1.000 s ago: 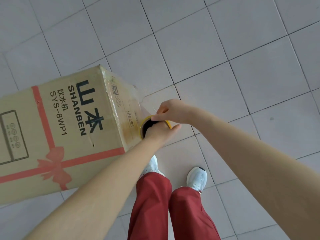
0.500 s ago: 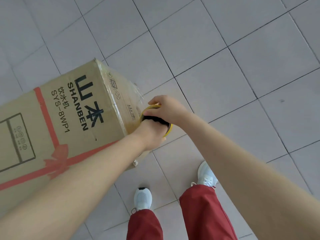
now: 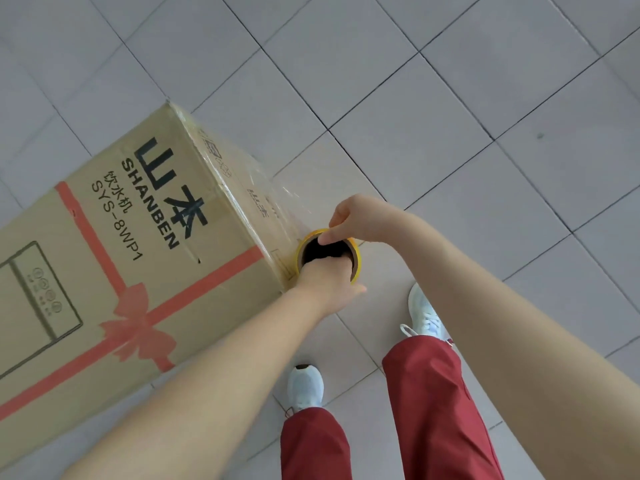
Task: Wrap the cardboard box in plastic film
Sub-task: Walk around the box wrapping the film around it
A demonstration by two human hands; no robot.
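Note:
A tall brown cardboard box (image 3: 114, 244) with black lettering and a red printed ribbon stands on the tiled floor at the left. Clear plastic film (image 3: 256, 188) lies stretched over its right side face. The film roll (image 3: 356, 263), a yellow-rimmed tube seen end-on, sits at the box's near right corner. My left hand (image 3: 327, 280) has its fingers pushed down inside the tube's core. My right hand (image 3: 356, 220) pinches the tube's far rim from above.
Light grey floor tiles with dark grout surround the box. My legs in red trousers (image 3: 429, 403) and two white shoes (image 3: 304, 389) stand just below the roll, close to the box's near corner.
I have stepped around the box's corner. The roll has come with both hands along the side face to the near corner, trailing film. My feet have moved apart.

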